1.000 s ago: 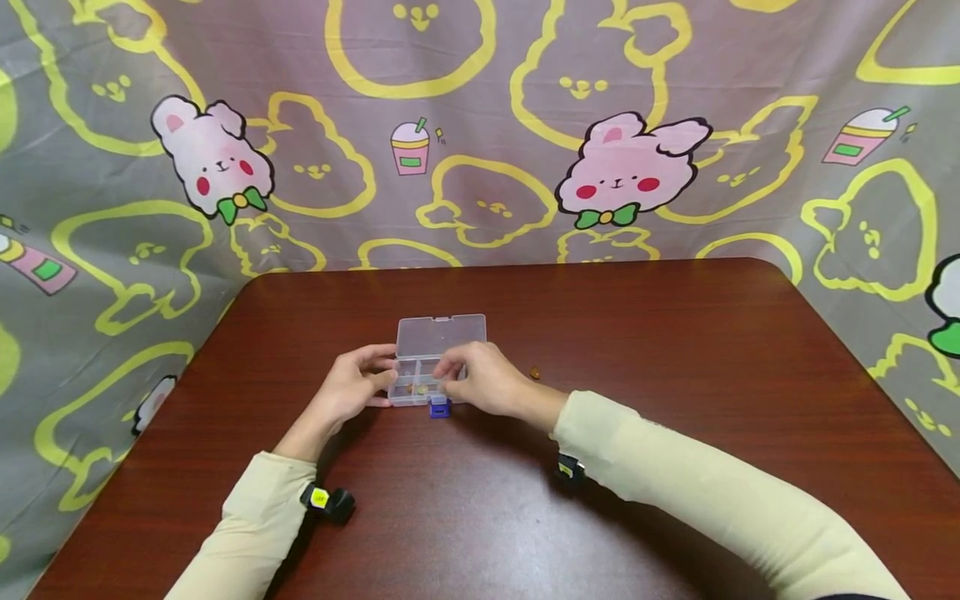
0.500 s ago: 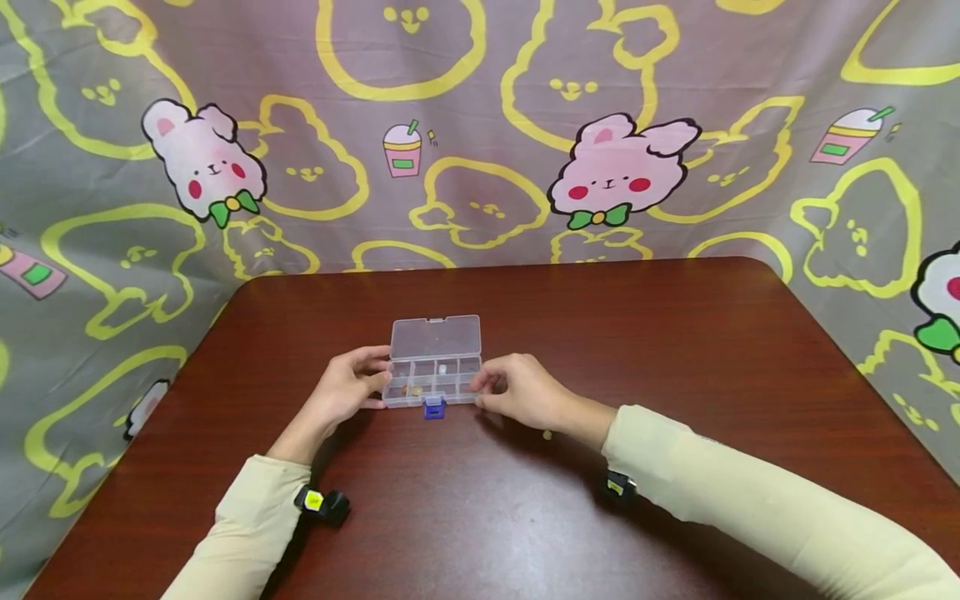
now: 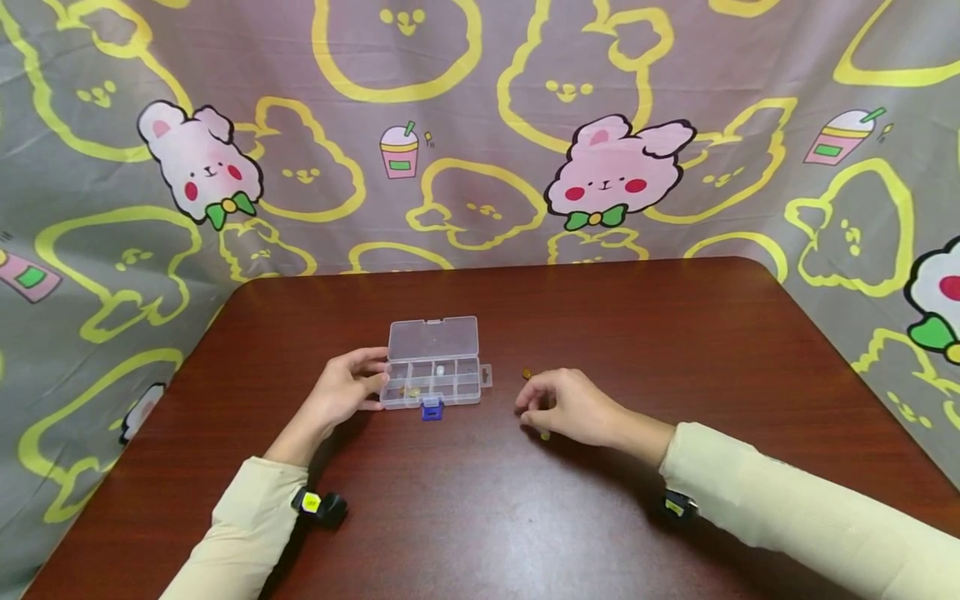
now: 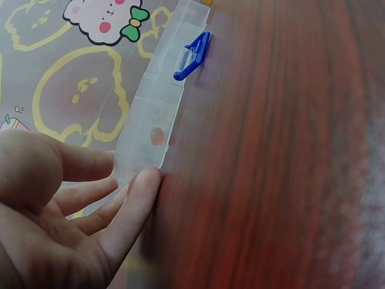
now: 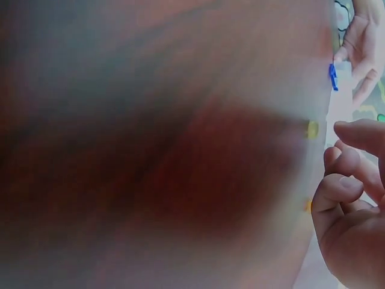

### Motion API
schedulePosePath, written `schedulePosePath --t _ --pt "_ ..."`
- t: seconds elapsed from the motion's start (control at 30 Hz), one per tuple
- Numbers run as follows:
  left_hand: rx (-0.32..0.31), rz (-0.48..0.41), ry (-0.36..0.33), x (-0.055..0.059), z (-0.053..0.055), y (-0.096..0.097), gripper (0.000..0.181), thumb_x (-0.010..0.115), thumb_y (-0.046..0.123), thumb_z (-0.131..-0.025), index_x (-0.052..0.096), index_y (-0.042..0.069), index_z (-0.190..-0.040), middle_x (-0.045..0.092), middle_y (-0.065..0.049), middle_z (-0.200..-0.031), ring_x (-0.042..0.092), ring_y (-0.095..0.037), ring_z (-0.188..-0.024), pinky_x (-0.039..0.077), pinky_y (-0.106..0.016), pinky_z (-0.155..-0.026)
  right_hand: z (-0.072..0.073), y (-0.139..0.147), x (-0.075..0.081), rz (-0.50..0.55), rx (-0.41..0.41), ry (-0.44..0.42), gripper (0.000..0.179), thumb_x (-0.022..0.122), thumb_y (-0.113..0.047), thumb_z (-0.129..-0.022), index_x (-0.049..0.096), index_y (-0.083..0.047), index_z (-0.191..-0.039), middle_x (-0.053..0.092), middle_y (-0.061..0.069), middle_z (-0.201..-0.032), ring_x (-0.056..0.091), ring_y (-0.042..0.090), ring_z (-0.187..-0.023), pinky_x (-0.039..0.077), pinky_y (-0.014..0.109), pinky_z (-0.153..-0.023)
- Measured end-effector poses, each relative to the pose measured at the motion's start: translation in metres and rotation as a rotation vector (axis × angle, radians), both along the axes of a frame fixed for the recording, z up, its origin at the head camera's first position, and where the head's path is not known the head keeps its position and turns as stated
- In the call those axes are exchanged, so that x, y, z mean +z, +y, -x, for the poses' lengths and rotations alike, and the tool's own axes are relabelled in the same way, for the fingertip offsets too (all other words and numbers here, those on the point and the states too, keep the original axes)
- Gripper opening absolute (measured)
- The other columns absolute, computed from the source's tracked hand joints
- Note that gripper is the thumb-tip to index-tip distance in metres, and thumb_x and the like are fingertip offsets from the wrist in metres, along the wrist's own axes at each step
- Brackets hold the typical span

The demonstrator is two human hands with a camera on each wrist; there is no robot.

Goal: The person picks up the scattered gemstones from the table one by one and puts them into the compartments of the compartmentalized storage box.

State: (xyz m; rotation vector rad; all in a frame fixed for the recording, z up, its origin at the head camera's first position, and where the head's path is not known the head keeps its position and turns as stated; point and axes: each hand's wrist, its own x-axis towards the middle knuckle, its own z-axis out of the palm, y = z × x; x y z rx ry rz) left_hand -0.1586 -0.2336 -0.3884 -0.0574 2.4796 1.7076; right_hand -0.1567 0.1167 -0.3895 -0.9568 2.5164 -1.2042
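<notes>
A clear plastic compartment box point(image 3: 455, 388) lies on the table with its lid point(image 3: 433, 340) raised at the back and a blue latch point(image 3: 431, 412) hanging in front. My left hand point(image 3: 347, 389) grips the box's left end, thumb point(image 4: 142, 190) at the front. A few small bead-like pieces sit in its compartments, including a whitish one point(image 3: 440, 371) and a reddish oval one point(image 4: 157, 136). To the right of the box, my right hand point(image 3: 572, 408) hovers with loosely bent fingers and nothing visible between them. Close to it lie a yellow bead-like piece point(image 5: 311, 129) and an orange one point(image 3: 527, 374).
The brown wooden table point(image 3: 480, 517) reaches out on all sides of the box. A patterned curtain point(image 3: 480, 125) hangs behind and beside it. Each wrist carries a black camera, the left camera point(image 3: 321, 507) low over the table.
My right hand has withdrawn from over the box's compartments and moved right, to beside the loose pieces. The left hand has stayed on the box, and the head view has shifted slightly.
</notes>
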Motion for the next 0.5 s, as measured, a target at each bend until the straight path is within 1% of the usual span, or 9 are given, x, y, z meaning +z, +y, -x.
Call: schedulePosePath --t 0.13,0.3,0.5 --pt "-0.010 0.000 0.008 0.000 0.000 0.000 0.046 0.061 -0.003 -0.097 0.050 -0.005 -0.142 0.058 -0.030 -0.126 0.064 -0.022 -0.085 0.062 -0.034 -0.064 -0.004 0.011 -0.002 -0.020 -0.010 -0.016 0.012 0.079 -0.007 -0.085 0.075 -0.010 -0.095 0.064 -0.009 -0.074 0.056 0.008 -0.055 0.048 0.024 -0.055" --pt "-0.007 -0.004 0.009 -0.001 0.001 -0.001 0.046 0.061 -0.003 -0.097 0.050 -0.005 -0.141 0.058 -0.029 -0.126 0.064 -0.022 -0.084 0.062 -0.034 -0.064 -0.010 0.022 -0.004 -0.047 0.003 0.018 0.013 0.081 -0.010 -0.084 0.075 -0.013 -0.095 0.063 -0.011 -0.078 0.054 0.007 -0.059 0.048 0.024 -0.056" --pt "-0.009 -0.006 0.011 0.000 0.000 -0.001 0.046 0.060 -0.003 -0.097 0.050 -0.005 -0.142 0.058 -0.030 -0.127 0.064 -0.023 -0.086 0.062 -0.035 -0.064 -0.016 0.032 -0.005 -0.059 0.016 0.019 0.015 0.082 -0.014 -0.084 0.076 -0.016 -0.097 0.062 -0.007 -0.084 0.053 0.009 -0.065 0.048 0.024 -0.060"
